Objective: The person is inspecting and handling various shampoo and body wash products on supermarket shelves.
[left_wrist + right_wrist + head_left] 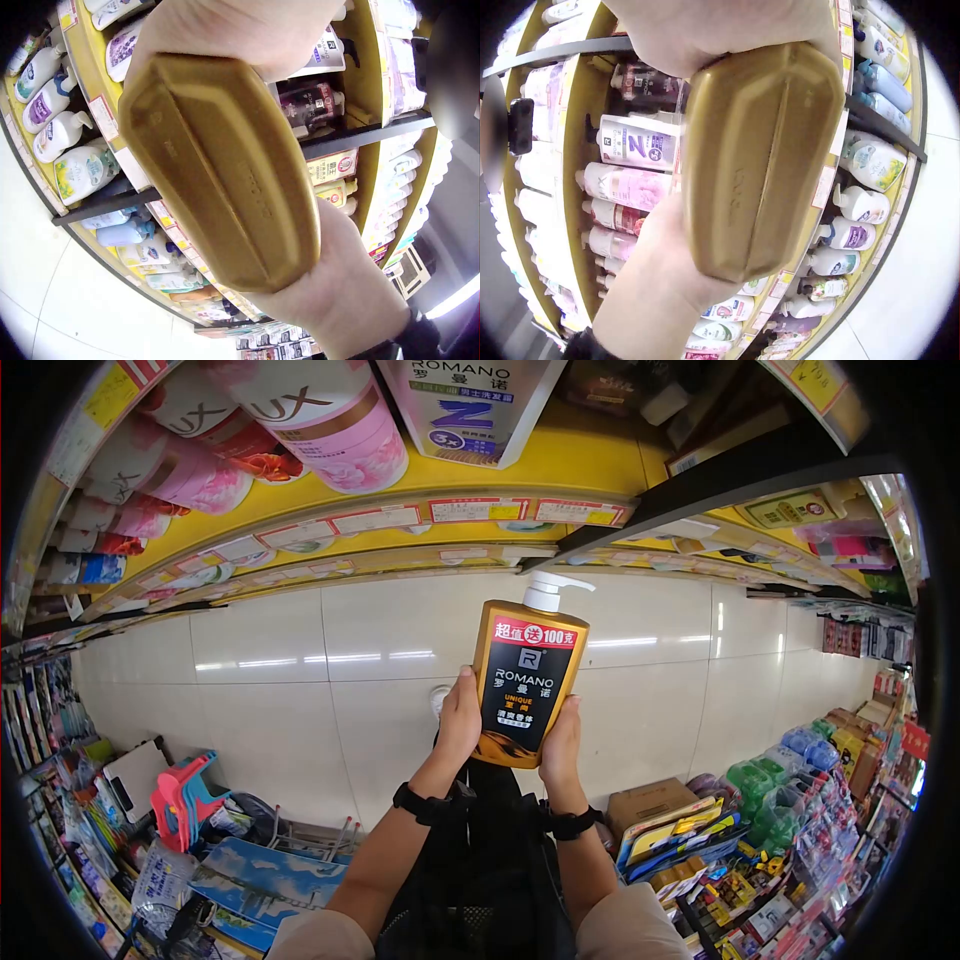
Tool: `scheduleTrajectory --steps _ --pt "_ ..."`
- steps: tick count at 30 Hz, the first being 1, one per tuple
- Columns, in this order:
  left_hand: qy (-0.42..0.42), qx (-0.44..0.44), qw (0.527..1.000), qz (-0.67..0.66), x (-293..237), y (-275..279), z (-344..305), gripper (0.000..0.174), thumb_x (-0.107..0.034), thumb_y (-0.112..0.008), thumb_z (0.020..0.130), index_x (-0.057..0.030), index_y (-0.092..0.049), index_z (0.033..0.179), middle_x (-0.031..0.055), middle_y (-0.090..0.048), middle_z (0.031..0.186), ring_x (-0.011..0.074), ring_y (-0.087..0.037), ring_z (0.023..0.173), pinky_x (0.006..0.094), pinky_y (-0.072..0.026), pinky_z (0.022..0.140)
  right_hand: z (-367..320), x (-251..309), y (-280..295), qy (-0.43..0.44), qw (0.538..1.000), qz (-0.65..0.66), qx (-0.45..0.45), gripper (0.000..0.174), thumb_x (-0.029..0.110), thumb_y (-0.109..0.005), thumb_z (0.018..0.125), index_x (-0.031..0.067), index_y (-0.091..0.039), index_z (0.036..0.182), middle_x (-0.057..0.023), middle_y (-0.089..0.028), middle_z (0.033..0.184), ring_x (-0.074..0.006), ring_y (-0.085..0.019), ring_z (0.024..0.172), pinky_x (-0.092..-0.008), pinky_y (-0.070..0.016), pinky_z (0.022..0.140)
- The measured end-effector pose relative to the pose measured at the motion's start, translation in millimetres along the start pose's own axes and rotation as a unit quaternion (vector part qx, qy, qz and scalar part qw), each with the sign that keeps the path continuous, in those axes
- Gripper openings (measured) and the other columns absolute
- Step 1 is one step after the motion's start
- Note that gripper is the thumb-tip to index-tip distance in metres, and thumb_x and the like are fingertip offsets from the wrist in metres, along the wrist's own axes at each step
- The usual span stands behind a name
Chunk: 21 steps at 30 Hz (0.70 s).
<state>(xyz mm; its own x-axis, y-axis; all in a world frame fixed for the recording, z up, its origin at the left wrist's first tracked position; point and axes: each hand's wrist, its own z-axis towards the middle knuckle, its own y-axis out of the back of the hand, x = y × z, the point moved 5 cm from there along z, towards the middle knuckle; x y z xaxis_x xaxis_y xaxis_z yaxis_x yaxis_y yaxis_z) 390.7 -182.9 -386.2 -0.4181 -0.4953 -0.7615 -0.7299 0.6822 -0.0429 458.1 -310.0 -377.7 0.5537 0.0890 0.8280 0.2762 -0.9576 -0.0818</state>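
Note:
A gold pump bottle [530,685] with a black ROMANO label, a red strip and a white pump head [545,590] stands roughly upright in front of my body. My left hand [460,720] grips its left side, and my right hand [562,742] holds the lower right side. Both thumbs lie along the edges, while most of the other fingers are hidden behind the bottle in the head view. From below, the wrist views show the bottle's gold base [217,172] between the two hands. The label faces up toward the head camera.
Ahead is a yellow shelf [590,465] with pink-and-white bottles [325,430], a white ROMANO bottle [470,410] and price tags [480,510] along its edge. Pale tiles [260,710] cover the floor. Behind are a cardboard box [650,800], green bottles [755,785] and a pink-and-blue plastic item [185,795].

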Motion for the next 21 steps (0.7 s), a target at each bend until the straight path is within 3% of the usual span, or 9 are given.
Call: scheduleTrajectory --steps 10,12,19,21 --pt "0.035 -0.001 0.999 -0.012 18.5 7.2 9.7 0.058 -0.042 -0.022 0.092 0.0065 -0.050 0.107 0.0154 -0.057 0.101 0.0207 -0.052 0.095 0.0286 -0.0370 0.085 0.8 -2.8 -4.3 0.016 0.999 -0.035 0.004 0.051 0.039 -0.020 0.093 -0.0024 -0.049 0.103 -0.0109 -0.058 0.093 -0.0143 -0.056 0.082 -0.0245 -0.0448 0.074" --pt "0.029 -0.003 1.000 -0.002 17.7 6.9 9.0 0.056 -0.043 -0.020 0.093 0.0018 -0.050 0.110 0.0106 -0.057 0.095 0.0151 -0.053 0.087 0.0253 -0.0406 0.081 0.4 -4.1 -3.6 0.016 0.999 -0.037 0.002 0.051 0.039 -0.020 0.093 -0.0025 -0.049 0.103 -0.0109 -0.058 0.093 -0.0143 -0.056 0.081 -0.0246 -0.0447 0.074" --pt "0.047 -0.013 0.999 0.019 22.4 5.2 5.5 0.058 -0.045 -0.022 0.092 0.0024 -0.050 0.110 0.0107 -0.057 0.097 0.0153 -0.053 0.088 0.0252 -0.0407 0.080 -4.1 -5.2 0.2 -0.001 1.000 -0.029 -0.009 0.052 0.039 -0.021 0.093 -0.0033 -0.050 0.103 -0.0105 -0.057 0.094 -0.0139 -0.055 0.083 -0.0251 -0.0435 0.075" --pt "0.058 -0.012 0.998 0.005 16.1 2.3 1.6 0.058 -0.044 -0.023 0.092 0.0052 -0.050 0.106 0.0138 -0.056 0.099 0.0188 -0.051 0.093 0.0273 -0.0368 0.084 -4.6 -5.9 1.8 -0.005 1.000 -0.023 -0.006 0.052 0.039 -0.021 0.093 -0.0034 -0.050 0.104 -0.0105 -0.057 0.094 -0.0139 -0.055 0.084 -0.0252 -0.0433 0.076"
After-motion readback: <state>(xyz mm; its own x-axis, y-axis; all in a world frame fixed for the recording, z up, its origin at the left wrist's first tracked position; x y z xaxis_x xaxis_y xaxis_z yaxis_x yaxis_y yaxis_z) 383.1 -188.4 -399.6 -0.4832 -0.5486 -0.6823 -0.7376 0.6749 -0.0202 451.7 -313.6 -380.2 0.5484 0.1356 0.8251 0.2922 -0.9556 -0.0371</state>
